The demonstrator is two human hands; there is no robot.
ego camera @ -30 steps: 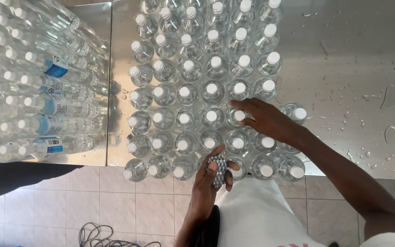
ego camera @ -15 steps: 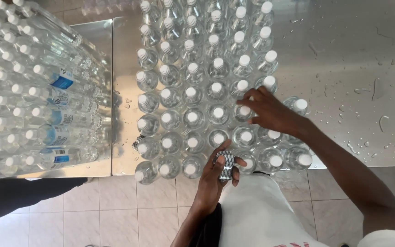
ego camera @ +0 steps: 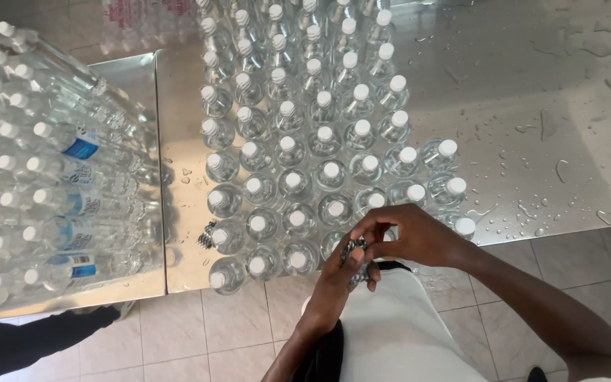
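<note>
Head view: both hands meet at the near edge of the steel surface [ego camera: 532, 106]. The left hand [ego camera: 341, 279] has its fingers curled around a small dark bundle [ego camera: 353, 251], perhaps shrink bands or seals; the right hand [ego camera: 411, 237] pinches at the same bundle with its fingertips narrow. The bundle sits just in front of the nearest bottles [ego camera: 298, 163], over the edge.

Risks, as I judge them: the bundle is held over the tiled floor [ego camera: 235, 318], so a loose pinch could let pieces fall there. The capped bottles stand packed and touching, and the front row is right at the edge; a nudge from a wrist could tip one off. Water drops [ego camera: 553, 170] on the surface may make grips slippery.

Room: the surface is open to the right of the bottles. To the left, stacked bottle packs [ego camera: 44, 177] crowd close, with a narrow strip between. A second dark bundle [ego camera: 206, 235] lies there.
</note>
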